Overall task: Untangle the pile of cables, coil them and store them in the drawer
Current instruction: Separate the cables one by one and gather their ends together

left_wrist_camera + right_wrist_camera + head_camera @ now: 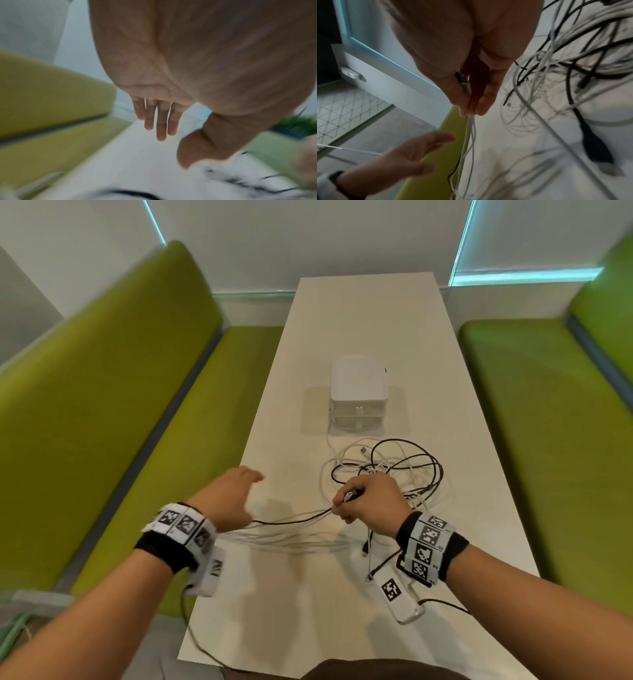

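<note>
A tangle of white and black cables (387, 467) lies on the white table (359, 313), just in front of a small white drawer unit (358, 398) whose two drawers are closed. My right hand (346, 501) pinches a bundle of white and black cables (469, 135) near their connector ends, at the near side of the tangle (573, 67). Those strands stretch leftward under my left hand (246, 474). It hovers over the table's left edge with its fingers (161, 121) straight and holds nothing. A black plug (594, 147) lies on the table.
Green benches (113, 392) (534, 419) run along both long sides of the table. Loose cable ends (366, 549) dangle below my right wrist. The drawer unit stands mid-table, with bare tabletop behind it.
</note>
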`<state>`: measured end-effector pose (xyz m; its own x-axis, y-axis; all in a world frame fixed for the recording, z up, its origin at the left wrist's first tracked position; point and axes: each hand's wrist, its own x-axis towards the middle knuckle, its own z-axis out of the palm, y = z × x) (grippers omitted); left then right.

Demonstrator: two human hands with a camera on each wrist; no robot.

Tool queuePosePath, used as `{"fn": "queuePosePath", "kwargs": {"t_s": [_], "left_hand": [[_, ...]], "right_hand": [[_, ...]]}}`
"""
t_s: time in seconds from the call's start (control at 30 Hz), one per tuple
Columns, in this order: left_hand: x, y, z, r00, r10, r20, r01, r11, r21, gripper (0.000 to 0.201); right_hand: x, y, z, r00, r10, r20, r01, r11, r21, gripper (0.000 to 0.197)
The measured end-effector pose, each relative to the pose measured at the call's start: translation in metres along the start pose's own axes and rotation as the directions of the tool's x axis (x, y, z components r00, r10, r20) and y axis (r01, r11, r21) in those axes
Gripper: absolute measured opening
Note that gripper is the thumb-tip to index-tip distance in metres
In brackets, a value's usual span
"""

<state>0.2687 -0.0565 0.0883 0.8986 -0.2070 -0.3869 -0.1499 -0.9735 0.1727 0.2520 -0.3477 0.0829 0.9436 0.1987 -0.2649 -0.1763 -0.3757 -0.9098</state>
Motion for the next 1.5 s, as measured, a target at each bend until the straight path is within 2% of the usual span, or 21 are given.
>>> {"fn": "queuePosePath", "kwargs": {"t_s": [0.1, 0.2, 0.27, 0.33, 0.4, 0.47, 0.5, 0.57, 0.63, 0.67, 0.7, 0.8, 0.97, 1.03, 1.1, 1.17, 1.23, 1.3, 1.37, 1.43, 1.5], "left_hand": [[0.003, 0.080, -0.007, 0.973, 0.229, 0.033, -0.208, 0.926, -0.314, 0.075], [0.010, 0.124, -0.001, 0.957, 0.285, 0.048, -0.226, 0.842, -0.490, 0.051], [0.013, 0.136, 0.000, 0.960, 0.279, 0.002, -0.243, 0.840, -0.484, 0.039], [0.015, 0.141, 0.000, 0.957, 0.289, -0.020, -0.274, 0.880, -0.388, 0.043], [0.017, 0.140, 0.001, 0.965, 0.262, -0.029, -0.259, 0.924, -0.280, 0.043], [0.019, 0.133, 0.005, 0.972, 0.220, -0.079, -0.233, 0.936, -0.265, 0.040], [0.019, 0.128, 0.007, 0.973, 0.199, -0.115, -0.224, 0.934, -0.279, 0.039], [0.016, 0.119, 0.012, 0.972, 0.155, -0.175, -0.204, 0.929, -0.310, 0.038], [0.014, 0.114, 0.018, 0.971, 0.143, -0.190, -0.200, 0.925, -0.323, 0.039], [0.013, 0.113, 0.020, 0.972, 0.145, -0.183, -0.200, 0.922, -0.331, 0.040], [0.012, 0.113, 0.023, 0.975, 0.144, -0.170, -0.196, 0.918, -0.345, 0.040], [0.010, 0.115, 0.025, 0.980, 0.134, -0.146, -0.180, 0.913, -0.367, 0.034], [0.007, 0.122, 0.021, 0.975, 0.133, -0.180, -0.193, 0.907, -0.375, 0.027], [0.006, 0.125, 0.017, 0.972, 0.127, -0.198, -0.199, 0.895, -0.400, 0.025], [0.004, 0.129, 0.014, 0.967, 0.122, -0.224, -0.216, 0.860, -0.462, 0.031], [0.001, 0.136, 0.009, 0.955, 0.113, -0.273, -0.250, 0.801, -0.544, 0.032], [-0.002, 0.147, 0.004, 0.923, 0.126, -0.364, -0.336, 0.725, -0.602, 0.034], [-0.002, 0.156, 0.001, 0.865, 0.135, -0.483, -0.441, 0.663, -0.605, 0.039], [0.000, 0.164, -0.001, 0.816, 0.113, -0.566, -0.496, 0.641, -0.586, 0.039], [0.002, 0.169, -0.002, 0.806, 0.104, -0.583, -0.510, 0.620, -0.596, 0.035], [0.006, 0.171, 0.002, 0.849, 0.114, -0.516, -0.486, 0.553, -0.677, 0.031]], "right_hand": [[0.005, -0.012, 0.001, 0.995, -0.099, -0.008, 0.098, 0.993, -0.069, 0.017], [0.006, -0.017, -0.011, 0.989, -0.146, -0.025, 0.146, 0.989, -0.020, 0.016], [0.000, -0.016, -0.024, 0.984, -0.175, -0.011, 0.175, 0.984, -0.025, 0.017], [-0.009, -0.011, -0.030, 0.984, -0.178, -0.007, 0.178, 0.983, 0.034, 0.025], [-0.018, 0.002, -0.030, 0.988, -0.143, -0.058, 0.150, 0.977, 0.153, 0.041], [-0.026, 0.017, -0.038, 0.981, -0.129, -0.143, 0.156, 0.968, 0.198, 0.038], [-0.028, 0.024, -0.047, 0.982, -0.126, -0.141, 0.147, 0.977, 0.152, 0.031], [-0.031, 0.036, -0.061, 0.992, -0.108, 0.066, 0.117, 0.981, -0.154, 0.023], [-0.034, 0.049, -0.060, 0.945, -0.030, 0.326, 0.211, 0.817, -0.536, 0.022], [-0.034, 0.056, -0.054, 0.919, -0.028, 0.392, 0.289, 0.724, -0.626, 0.023], [-0.033, 0.062, -0.047, 0.906, -0.046, 0.420, 0.339, 0.673, -0.657, 0.025], [-0.026, 0.071, -0.026, 0.906, -0.066, 0.417, 0.347, 0.678, -0.647, 0.028], [-0.018, 0.078, -0.024, 0.875, -0.094, 0.474, 0.427, 0.610, -0.667, 0.012], [-0.018, 0.070, -0.032, 0.900, -0.165, 0.404, 0.409, 0.646, -0.644, 0.014], [-0.018, 0.056, -0.045, 0.944, -0.259, 0.207, 0.331, 0.726, -0.602, 0.023], [-0.019, 0.038, -0.059, 0.938, -0.344, 0.034, 0.299, 0.761, -0.576, 0.038], [-0.025, 0.018, -0.069, 0.926, -0.372, 0.067, 0.337, 0.733, -0.591, 0.062], [-0.035, -0.003, -0.072, 0.931, -0.249, 0.268, 0.366, 0.659, -0.657, 0.082], [-0.039, -0.011, -0.068, 0.890, -0.103, 0.445, 0.429, 0.521, -0.738, 0.074], [-0.041, -0.013, -0.064, 0.861, -0.070, 0.503, 0.479, 0.441, -0.759, 0.051], [-0.043, -0.018, -0.065, 0.877, -0.177, 0.447, 0.465, 0.550, -0.694, 0.029]]}}
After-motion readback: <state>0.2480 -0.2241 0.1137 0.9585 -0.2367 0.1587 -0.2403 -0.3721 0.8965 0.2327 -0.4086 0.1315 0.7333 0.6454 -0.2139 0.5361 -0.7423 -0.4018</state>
